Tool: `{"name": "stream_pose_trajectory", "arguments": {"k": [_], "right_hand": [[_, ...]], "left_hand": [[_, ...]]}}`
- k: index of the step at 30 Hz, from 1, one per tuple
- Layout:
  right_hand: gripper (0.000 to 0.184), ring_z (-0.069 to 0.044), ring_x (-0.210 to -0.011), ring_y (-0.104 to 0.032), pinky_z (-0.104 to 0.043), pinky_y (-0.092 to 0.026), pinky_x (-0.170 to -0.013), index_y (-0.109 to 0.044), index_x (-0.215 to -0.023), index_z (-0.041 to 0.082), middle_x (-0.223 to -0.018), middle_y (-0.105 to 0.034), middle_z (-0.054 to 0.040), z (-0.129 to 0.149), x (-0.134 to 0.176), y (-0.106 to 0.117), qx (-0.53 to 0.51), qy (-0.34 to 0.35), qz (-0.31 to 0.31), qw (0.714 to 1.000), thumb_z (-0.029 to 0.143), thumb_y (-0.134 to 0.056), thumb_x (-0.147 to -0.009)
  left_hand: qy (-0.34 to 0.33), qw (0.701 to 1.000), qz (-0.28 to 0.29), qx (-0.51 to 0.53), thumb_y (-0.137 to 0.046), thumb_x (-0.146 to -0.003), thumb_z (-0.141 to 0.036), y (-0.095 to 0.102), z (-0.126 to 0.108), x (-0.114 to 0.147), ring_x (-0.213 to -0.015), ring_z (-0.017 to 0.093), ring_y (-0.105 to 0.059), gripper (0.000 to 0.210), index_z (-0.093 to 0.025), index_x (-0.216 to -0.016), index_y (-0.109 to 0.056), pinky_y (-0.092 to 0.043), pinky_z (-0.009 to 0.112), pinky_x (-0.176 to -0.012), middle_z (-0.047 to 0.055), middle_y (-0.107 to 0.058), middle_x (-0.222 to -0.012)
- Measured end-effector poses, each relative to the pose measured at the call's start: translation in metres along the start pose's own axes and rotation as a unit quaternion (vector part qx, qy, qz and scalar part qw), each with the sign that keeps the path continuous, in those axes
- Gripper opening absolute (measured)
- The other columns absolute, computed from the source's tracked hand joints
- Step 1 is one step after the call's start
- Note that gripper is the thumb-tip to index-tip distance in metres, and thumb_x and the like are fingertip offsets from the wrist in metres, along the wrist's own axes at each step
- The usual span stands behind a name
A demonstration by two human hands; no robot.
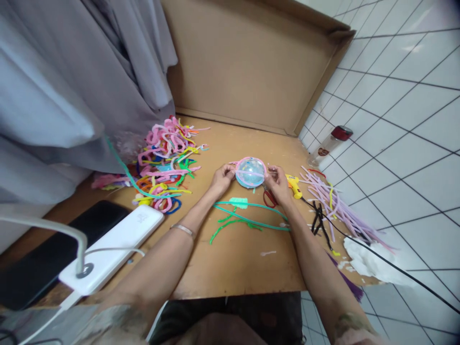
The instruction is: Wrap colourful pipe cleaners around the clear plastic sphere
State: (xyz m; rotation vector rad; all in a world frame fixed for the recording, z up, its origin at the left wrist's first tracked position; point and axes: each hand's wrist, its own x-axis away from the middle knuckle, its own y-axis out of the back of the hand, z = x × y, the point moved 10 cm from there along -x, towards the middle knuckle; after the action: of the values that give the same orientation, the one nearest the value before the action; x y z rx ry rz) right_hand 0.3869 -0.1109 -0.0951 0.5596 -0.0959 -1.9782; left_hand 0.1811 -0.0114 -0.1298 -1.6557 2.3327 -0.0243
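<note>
Pinching a clear dome [252, 166] at centre — gripped on its left by left hand [223, 180], on its right by right hand [278, 185]. Already rimmed with pink trim [250, 158]; crossed by a lilac stem [250, 174], seemingly not yet fixed. Lying near: green stems [235, 221]; right: glue gun [295, 187].

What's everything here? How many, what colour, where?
Dome: one, bluish, pink-rimmed, centre
Pipe cleaner pile: many, multicoloured, left
Loose pipe cleaners: many, lilac, black, green, teal, centre and right
Flat piece: one, mint, centre
Glue gun: one, yellow, right
Probable scissors: one, red, centre right
Bottle: one, clear, red-lidded, right
Fluff: some, white, right
Strip: one, purple, right
Power bank: one, white, left
Slab: at least one, black, left
Cables: several, white left, black right
Curtain: one, grey, left
Cardboard: one, brown, back
Tiles: many, white, right
Tabletop: one, tan, middle
Bracelet: one, silver, left wrist
Left grip, right grip: two, bare, at dome
</note>
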Motion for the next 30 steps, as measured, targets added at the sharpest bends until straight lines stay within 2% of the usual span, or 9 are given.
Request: {"name": "stream_pose_trajectory", "arguments": {"k": [3, 5, 9, 15, 20, 25, 30], "right_hand": [[0.059, -0.025, -0.109, -0.060, -0.042, -0.051, -0.095, -0.060, -0.121, 0.025, -0.131, -0.059, -0.0118, 0.013, 0.002, 0.005, 0.008, 0.026, -0.037, 0.999, 0.061, -0.070, -0.075], [0.063, -0.027, -0.116, -0.058, -0.045, -0.049, -0.100, -0.057, -0.127, 0.025, -0.136, -0.057, -0.0130, 0.021, 0.004, -0.003, -0.015, 0.034, -0.013, 0.999, 0.061, -0.069, -0.077], [0.075, -0.030, -0.125, -0.054, -0.047, -0.044, -0.108, -0.055, -0.132, 0.024, -0.137, -0.056, -0.0135, 0.032, 0.008, -0.014, 0.002, 0.047, 0.013, 0.999, 0.056, -0.079, -0.070], [0.073, -0.030, -0.126, -0.053, -0.047, -0.042, -0.111, -0.056, -0.131, 0.023, -0.133, -0.057, -0.0123, 0.037, 0.011, -0.015, 0.041, 0.067, 0.003, 0.997, 0.050, -0.081, -0.068], [0.070, -0.030, -0.122, -0.055, -0.048, -0.043, -0.109, -0.058, -0.128, 0.022, -0.130, -0.058, -0.0123, 0.040, 0.012, -0.015, 0.057, 0.080, -0.019, 0.995, 0.049, -0.080, -0.067], [0.065, -0.030, -0.122, -0.055, -0.050, -0.042, -0.109, -0.058, -0.124, 0.023, -0.127, -0.059, -0.0111, 0.040, 0.012, -0.015, 0.059, 0.095, -0.030, 0.993, 0.048, -0.078, -0.068], [0.069, -0.030, -0.125, -0.054, -0.052, -0.042, -0.110, -0.054, -0.129, 0.023, -0.132, -0.056, -0.0128, 0.034, 0.012, -0.018, 0.051, 0.087, -0.024, 0.995, 0.049, -0.077, -0.069]], "left_hand": [[-0.026, 0.999, 0.006, -0.032, -0.065, -0.078, -0.028, -0.002, -0.007, 0.002, -0.062, 0.013, -0.047, 0.016, -0.018, -0.069, -0.057, -0.038, 0.024, -0.064, -0.003, -0.053, -0.061], [-0.042, 0.997, 0.013, -0.057, -0.064, -0.080, -0.028, -0.005, -0.014, 0.005, -0.063, 0.013, -0.047, 0.014, -0.019, -0.071, -0.057, -0.039, 0.024, -0.065, -0.003, -0.054, -0.063], [-0.088, 0.990, 0.022, -0.105, -0.060, -0.084, -0.028, -0.011, -0.032, 0.013, -0.074, 0.017, -0.054, 0.012, -0.019, -0.076, -0.058, -0.043, 0.027, -0.075, 0.001, -0.060, -0.073], [-0.134, 0.981, 0.030, -0.135, -0.057, -0.086, -0.025, -0.017, -0.050, 0.020, -0.089, 0.020, -0.058, 0.012, -0.019, -0.076, -0.058, -0.045, 0.031, -0.087, 0.004, -0.064, -0.085], [-0.146, 0.979, 0.026, -0.138, -0.055, -0.088, -0.026, -0.016, -0.052, 0.023, -0.087, 0.019, -0.059, 0.013, -0.019, -0.077, -0.056, -0.045, 0.031, -0.086, 0.004, -0.064, -0.084], [-0.127, 0.979, 0.018, -0.157, -0.054, -0.088, -0.026, -0.016, -0.045, 0.021, -0.083, 0.017, -0.058, 0.012, -0.018, -0.079, -0.056, -0.047, 0.031, -0.084, 0.002, -0.063, -0.082], [-0.111, 0.979, 0.010, -0.169, -0.055, -0.087, -0.025, -0.015, -0.040, 0.020, -0.081, 0.016, -0.058, 0.011, -0.018, -0.078, -0.056, -0.048, 0.030, -0.081, 0.002, -0.063, -0.080]]}}
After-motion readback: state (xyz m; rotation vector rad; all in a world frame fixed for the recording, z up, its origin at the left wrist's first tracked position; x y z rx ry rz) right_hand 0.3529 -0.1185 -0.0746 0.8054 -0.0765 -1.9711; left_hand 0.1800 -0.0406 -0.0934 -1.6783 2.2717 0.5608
